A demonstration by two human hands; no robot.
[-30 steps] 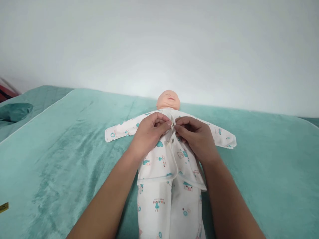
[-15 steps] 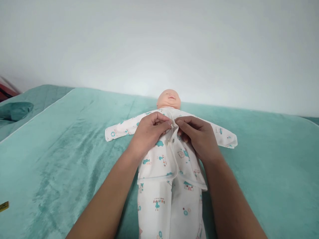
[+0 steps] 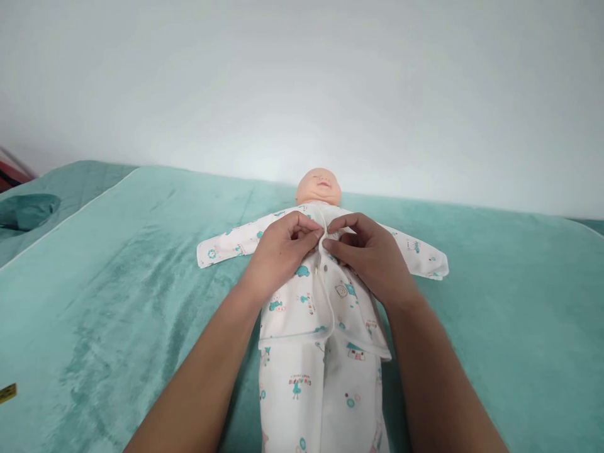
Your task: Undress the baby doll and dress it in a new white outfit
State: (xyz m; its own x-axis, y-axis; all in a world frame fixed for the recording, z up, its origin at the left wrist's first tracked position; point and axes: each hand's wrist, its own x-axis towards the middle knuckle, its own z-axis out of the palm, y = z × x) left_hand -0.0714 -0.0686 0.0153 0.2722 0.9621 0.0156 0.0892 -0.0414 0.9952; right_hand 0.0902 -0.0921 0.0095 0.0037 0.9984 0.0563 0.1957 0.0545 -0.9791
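A baby doll [image 3: 319,187] lies on its back, arms spread, dressed in a white printed shirt [image 3: 292,308] and matching trousers [image 3: 295,402]. My left hand [image 3: 290,251] pinches the shirt's front edge at the chest between thumb and index finger. Opposite it, my right hand [image 3: 370,255] has its thumb and index finger on the other front edge, close to the left fingertips. A small snap button [image 3: 325,268] shows on the shirt just below my fingers. Further down, the two front edges lie side by side and part at the hem. The fastening between my fingertips is hidden.
A teal plush cover [image 3: 141,302] spreads under the doll. Behind it rises a pale wall [image 3: 302,82]. A folded teal cloth [image 3: 33,211] and a red object [image 3: 12,176] are at the far left. A small yellow label [image 3: 8,393] lies at the left edge.
My right hand has shifted slightly left and its thumb has moved lower, bringing the right shirt edge flatter against the left one. My left hand stays almost in place.
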